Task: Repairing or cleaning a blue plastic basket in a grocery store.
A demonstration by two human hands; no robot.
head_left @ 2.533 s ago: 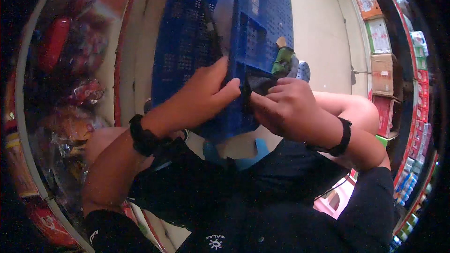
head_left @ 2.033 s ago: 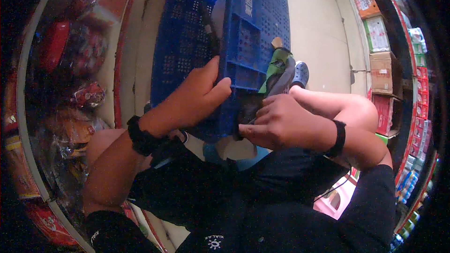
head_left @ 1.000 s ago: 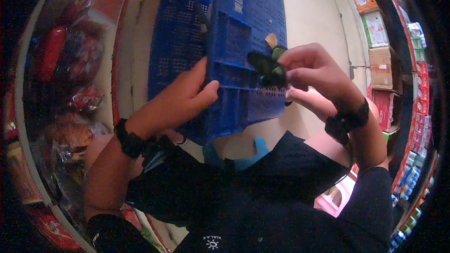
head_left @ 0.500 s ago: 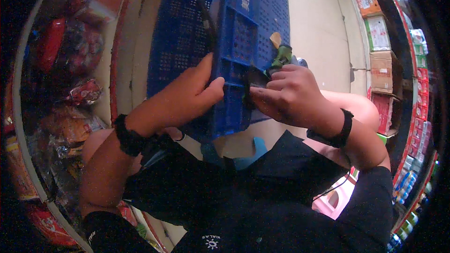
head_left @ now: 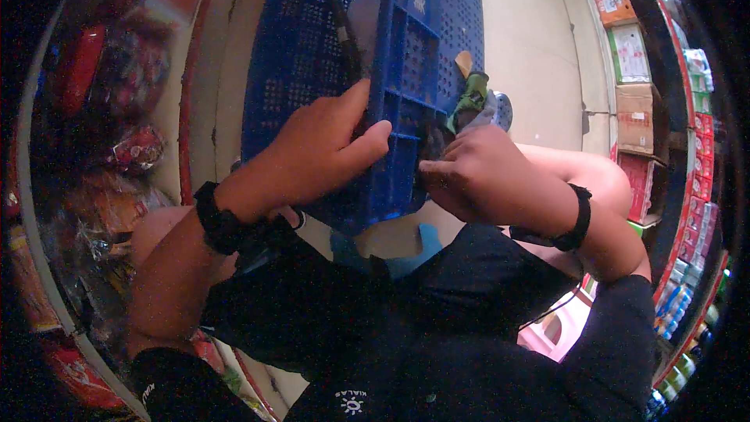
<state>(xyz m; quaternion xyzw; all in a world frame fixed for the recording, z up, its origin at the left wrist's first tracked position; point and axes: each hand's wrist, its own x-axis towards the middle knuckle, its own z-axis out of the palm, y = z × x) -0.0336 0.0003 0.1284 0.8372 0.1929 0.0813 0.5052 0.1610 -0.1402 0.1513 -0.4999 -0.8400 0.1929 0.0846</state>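
A blue plastic crate (head_left: 402, 101) with perforated walls stands tilted in front of me, its ribbed side facing up. My left hand (head_left: 312, 144) grips the crate's edge, thumb on the outer face and the other fingers partly hidden inside. At the crate's right, my right hand (head_left: 484, 172) is closed, knuckles up, against the ribbed side. From its fingers sticks a crumpled green-and-black item (head_left: 473, 98) whose kind I cannot make out. A small tan piece (head_left: 464, 62) shows beyond it. Inside the crate lie a dark stick-like thing (head_left: 344, 27) and something whitish (head_left: 365, 16).
Shelves of packaged goods (head_left: 133, 78) run along my left. On the right, cardboard boxes (head_left: 637, 121) line a shelf edge. A round grey-blue object (head_left: 501, 112) sits by my right hand. A pink plastic stool (head_left: 555, 336) shows beside my leg. Pale floor (head_left: 531, 47) lies beyond the crate.
My left hand has shifted slightly right and up along with the crate's edge. The right hand has moved a little nearer me, and the round grey-blue object shows more.
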